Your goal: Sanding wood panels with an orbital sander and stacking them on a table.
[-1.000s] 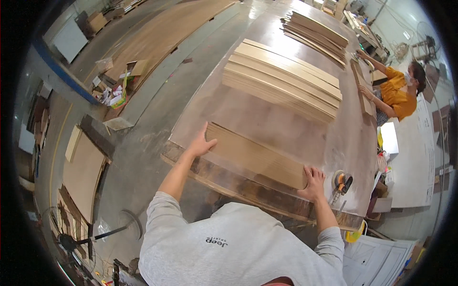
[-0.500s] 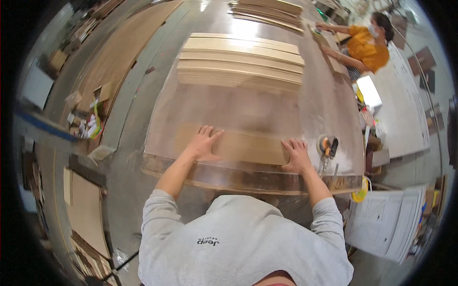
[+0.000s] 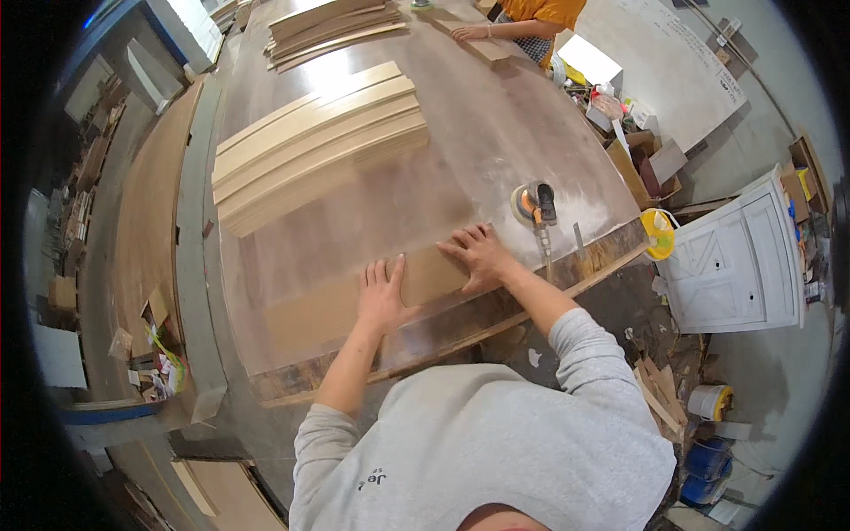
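A flat brown wooden board [image 3: 310, 311] lies along the near edge of the worktable [image 3: 505, 142]. My left hand [image 3: 382, 294] rests on the board near its middle, fingers spread and palm down. Closer to the board's right end, my right hand [image 3: 481, 257] also lies on it with fingers stretched apart. Neither hand is wrapped round anything. Just beyond my right hand stands an orange and black sander [image 3: 534, 205], its hose running toward the table's front edge.
Pale wooden strips are stacked [image 3: 323, 133] beyond the board, with browner boards [image 3: 332, 31] farther back. A co-worker in an orange top [image 3: 544, 13] has a hand on another board at the far side. A yellow bucket [image 3: 657, 234] and white cabinet [image 3: 730, 265] stand right of the table.
The view has turned, so the table now appears slanted. My hands are closer together on the board, the left one having moved from its left part toward its middle.
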Available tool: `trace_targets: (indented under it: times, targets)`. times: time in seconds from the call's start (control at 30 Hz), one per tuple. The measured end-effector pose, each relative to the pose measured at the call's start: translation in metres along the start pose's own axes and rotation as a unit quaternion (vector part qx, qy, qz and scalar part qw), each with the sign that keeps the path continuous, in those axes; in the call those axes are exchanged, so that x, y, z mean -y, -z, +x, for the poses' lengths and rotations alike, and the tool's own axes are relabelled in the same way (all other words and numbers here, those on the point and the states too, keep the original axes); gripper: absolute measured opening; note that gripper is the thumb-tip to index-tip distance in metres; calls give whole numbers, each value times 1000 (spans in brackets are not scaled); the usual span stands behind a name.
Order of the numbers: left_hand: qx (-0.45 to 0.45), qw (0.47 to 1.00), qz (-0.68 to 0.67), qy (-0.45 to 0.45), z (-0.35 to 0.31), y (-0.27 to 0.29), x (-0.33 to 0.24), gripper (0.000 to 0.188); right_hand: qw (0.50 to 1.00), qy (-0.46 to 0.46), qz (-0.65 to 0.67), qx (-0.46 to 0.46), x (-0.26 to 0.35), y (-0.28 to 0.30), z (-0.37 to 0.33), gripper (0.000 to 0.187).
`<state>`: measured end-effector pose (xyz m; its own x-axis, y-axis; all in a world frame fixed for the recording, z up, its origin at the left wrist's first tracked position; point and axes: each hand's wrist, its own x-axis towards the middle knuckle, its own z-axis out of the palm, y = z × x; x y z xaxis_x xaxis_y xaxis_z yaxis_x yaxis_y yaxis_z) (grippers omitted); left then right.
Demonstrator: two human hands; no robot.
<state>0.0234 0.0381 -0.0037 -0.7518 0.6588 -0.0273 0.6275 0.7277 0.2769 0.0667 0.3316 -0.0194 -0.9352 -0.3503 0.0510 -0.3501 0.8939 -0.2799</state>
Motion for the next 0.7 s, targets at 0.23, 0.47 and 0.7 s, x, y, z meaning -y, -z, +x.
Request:
trace_targets:
  times: [0.23, 0.47, 0.7]
  targets:
    - [78, 996, 9, 34, 3, 12, -13, 114, 996, -56, 20, -61, 89, -36, -2, 102]
    - [53, 997, 27, 41, -4, 6, -8, 114, 913, -350, 176, 117, 38, 31, -54, 65]
    - [48, 996, -62, 41, 9, 12, -19, 111, 927, -254, 168, -219, 51, -63, -71, 66]
